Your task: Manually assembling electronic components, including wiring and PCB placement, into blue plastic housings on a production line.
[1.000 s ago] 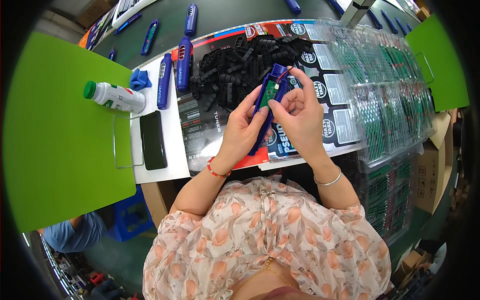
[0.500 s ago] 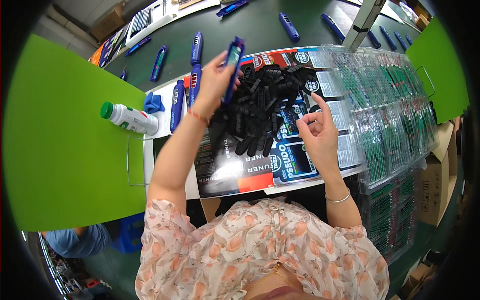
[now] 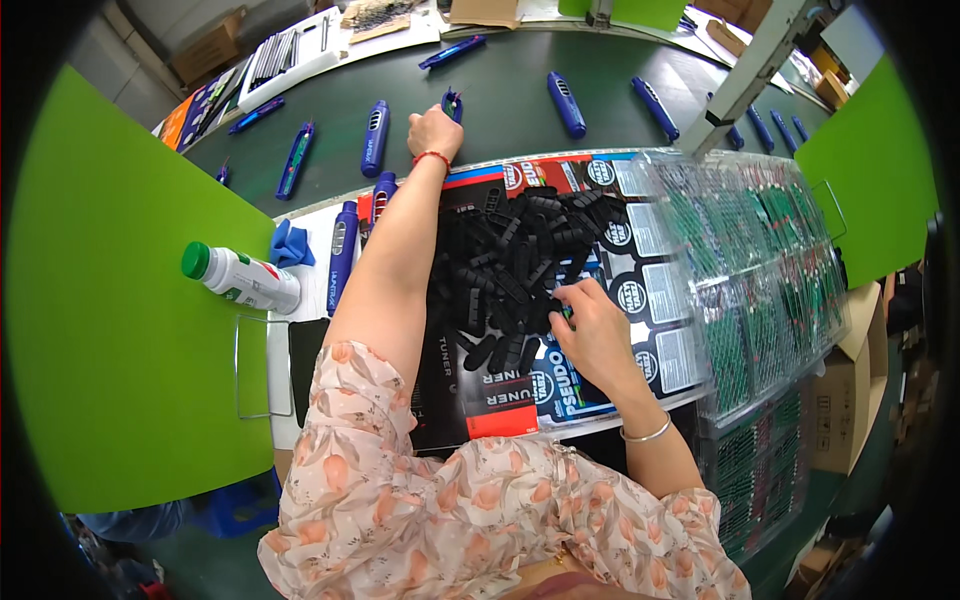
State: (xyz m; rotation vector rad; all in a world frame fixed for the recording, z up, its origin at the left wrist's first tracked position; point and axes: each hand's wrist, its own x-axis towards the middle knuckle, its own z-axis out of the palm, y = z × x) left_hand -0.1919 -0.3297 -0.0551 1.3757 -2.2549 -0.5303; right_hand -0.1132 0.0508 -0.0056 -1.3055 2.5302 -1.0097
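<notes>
1. The left hand [image 3: 434, 130] is stretched far out over the dark green belt [image 3: 500, 75], its grip clenched around a blue handheld device [image 3: 452, 102]; the device sits at the belt's near side, in line with other blue devices [image 3: 375, 137] spaced along it. This looks like the setting-down step.
2. The right hand [image 3: 592, 335] rests at the edge of the heap of small black parts [image 3: 515, 265] on the worktop, fingertips pinching into the pile; whether a part is already caught I cannot tell.
3. Judging by this, the next move calls for the left grip to let go cleanly without nudging neighbouring devices, and for the right to single out one black part.
4. Around: stacks of clear trays with green circuit boards [image 3: 760, 270] to the right, printed cards [image 3: 640, 300] under the heap, more blue devices [image 3: 343, 250] beside a white bottle with green cap [image 3: 240, 278] and a blue cloth [image 3: 290, 243] at left.
5. The outstretched left forearm crosses the heap's left edge, covering the parts there.
</notes>
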